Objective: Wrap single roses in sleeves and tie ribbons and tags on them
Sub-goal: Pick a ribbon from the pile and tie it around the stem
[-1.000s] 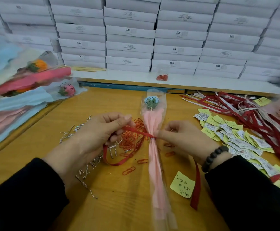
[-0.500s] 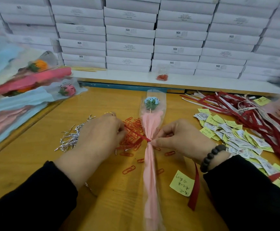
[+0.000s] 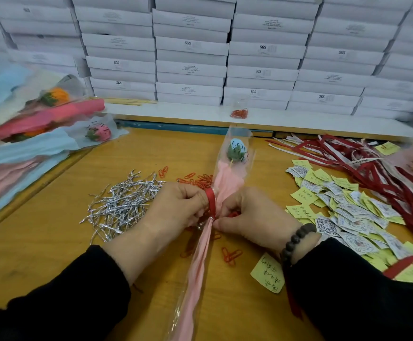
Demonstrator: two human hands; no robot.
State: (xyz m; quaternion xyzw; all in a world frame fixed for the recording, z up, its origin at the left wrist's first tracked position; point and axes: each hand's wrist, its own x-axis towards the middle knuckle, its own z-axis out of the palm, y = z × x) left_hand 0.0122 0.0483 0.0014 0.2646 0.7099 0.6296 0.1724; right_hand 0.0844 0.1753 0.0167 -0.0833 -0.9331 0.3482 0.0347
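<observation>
A single light-blue rose (image 3: 236,149) lies in a clear sleeve lined with pink paper (image 3: 226,179), its stem end pointing toward me across the wooden table (image 3: 53,242). A red ribbon (image 3: 210,202) loops around the pinched neck of the sleeve. My left hand (image 3: 176,212) presses against the ribbon from the left, fingers closed on it. My right hand (image 3: 252,217) pinches the ribbon and the neck from the right. A yellow handwritten tag (image 3: 268,273) lies by my right wrist.
A pile of silver twist ties (image 3: 124,203) and red paper clips (image 3: 200,179) sit left of the rose. Yellow and white tags (image 3: 348,205) and red ribbons (image 3: 372,166) cover the right side. Wrapped roses (image 3: 40,124) are stacked at left. White boxes (image 3: 190,57) line the back.
My hands have drawn together at the sleeve's neck. The ribbon, earlier stretched out to the left, is now wound up into a short loop at the neck.
</observation>
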